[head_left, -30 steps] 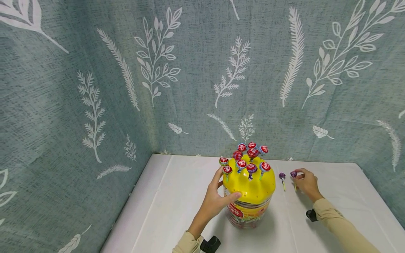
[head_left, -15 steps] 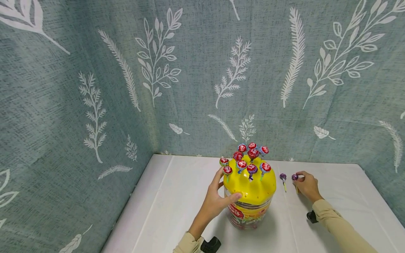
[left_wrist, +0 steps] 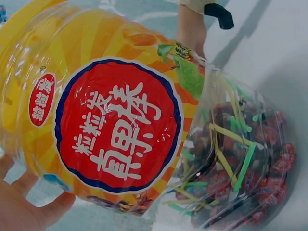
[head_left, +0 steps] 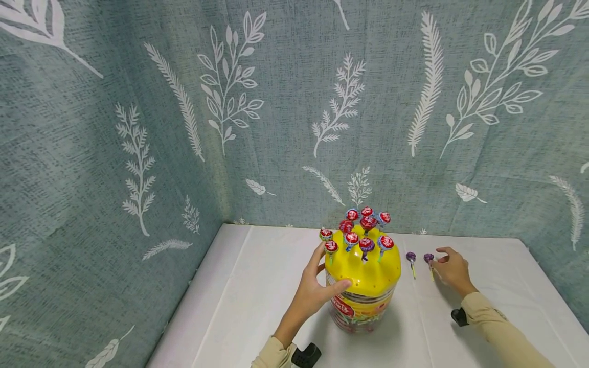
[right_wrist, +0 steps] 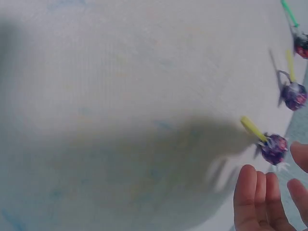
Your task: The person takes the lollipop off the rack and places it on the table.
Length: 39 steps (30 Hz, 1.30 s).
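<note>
A clear candy jar point(head_left: 368, 305) with a yellow lid point(head_left: 368, 278) stands on the table. Several wrapped lollipops point(head_left: 366, 245) stick up out of the lid. My left hand point(head_left: 313, 291) grips the lid's left side, thumb on the front. Loose sweets and coloured sticks show inside the jar in the left wrist view. To the right, a purple lollipop point(head_left: 428, 258) with a yellow stick lies on the table, and a second purple lollipop point(head_left: 411, 257) lies left of it. Beside the nearer one is my right hand point(head_left: 453, 271), fingers spread apart, holding nothing.
The white-covered table point(head_left: 257, 286) meets a green leaf-patterned cloth point(head_left: 285, 128) at the back and left. In the right wrist view a dark red lollipop point(right_wrist: 302, 45) with a green stick appears at the right edge.
My right hand has let go of the nearer purple lollipop; its fingers have spread and drawn slightly to the right. The left hand and jar stay in place.
</note>
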### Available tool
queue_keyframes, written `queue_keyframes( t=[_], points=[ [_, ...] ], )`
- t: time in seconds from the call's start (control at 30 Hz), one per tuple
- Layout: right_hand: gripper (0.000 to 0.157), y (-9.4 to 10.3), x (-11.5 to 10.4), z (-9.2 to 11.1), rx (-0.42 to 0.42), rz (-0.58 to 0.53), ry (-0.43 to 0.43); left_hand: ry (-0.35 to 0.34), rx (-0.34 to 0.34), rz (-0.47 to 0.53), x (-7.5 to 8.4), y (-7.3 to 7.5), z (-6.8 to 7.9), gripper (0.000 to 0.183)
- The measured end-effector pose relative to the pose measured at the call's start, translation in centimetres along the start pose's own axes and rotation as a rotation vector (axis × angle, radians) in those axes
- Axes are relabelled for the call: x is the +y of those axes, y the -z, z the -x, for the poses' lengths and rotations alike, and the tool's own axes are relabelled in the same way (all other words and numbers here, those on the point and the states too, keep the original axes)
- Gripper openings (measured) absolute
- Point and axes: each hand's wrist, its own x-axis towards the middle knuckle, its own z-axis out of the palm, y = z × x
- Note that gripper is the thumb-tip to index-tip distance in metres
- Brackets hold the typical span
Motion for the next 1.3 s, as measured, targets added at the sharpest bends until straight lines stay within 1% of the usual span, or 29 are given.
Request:
queue_keyframes(
  t=[0.13, 0.27, 0.43, 0.53, 0.83, 1.0, 1.1, 1.3],
  points=[
    [0.038, 1.0, -0.8, 0.4, 0.027, -0.013, 0.053, 0.019, -0.01, 0.009, 0.0, 0.1, 0.0, 0.083],
    [0.036, 1.9, -1.8, 0.7, 0.035, -0.038, 0.065, 0.008, -0.006, 0.0, 0.1, 0.0, 0.0, 0.083],
    [0.037, 3.0, -3.3, 1.2, 0.017, -0.102, 0.086, 0.002, 0.004, -0.011, 0.1, 0.0, 0.0, 0.083],
    [0.039, 3.5, -4.4, 1.7, 0.005, -0.139, 0.115, -0.001, 0.008, -0.011, 0.0, 0.0, 0.0, 0.083],
    [0.036, 4.7, -7.1, 3.0, 0.01, -0.165, 0.195, -0.01, 0.005, -0.009, -0.1, 0.0, 0.1, 0.084],
    [0.033, 5.5, -8.7, 3.7, -0.001, -0.188, 0.225, 0.007, 0.002, -0.007, 0.0, 0.1, 0.2, 0.085],
    [0.033, 6.0, -9.6, 4.2, -0.004, -0.199, 0.253, 0.01, -0.004, -0.001, 0.6, 0.2, 0.2, 0.086],
    [0.03, 6.8, -11.1, 4.9, 0.003, -0.209, 0.326, 0.011, -0.012, 0.014, 3.5, 0.5, 0.9, 0.085]
  ],
)
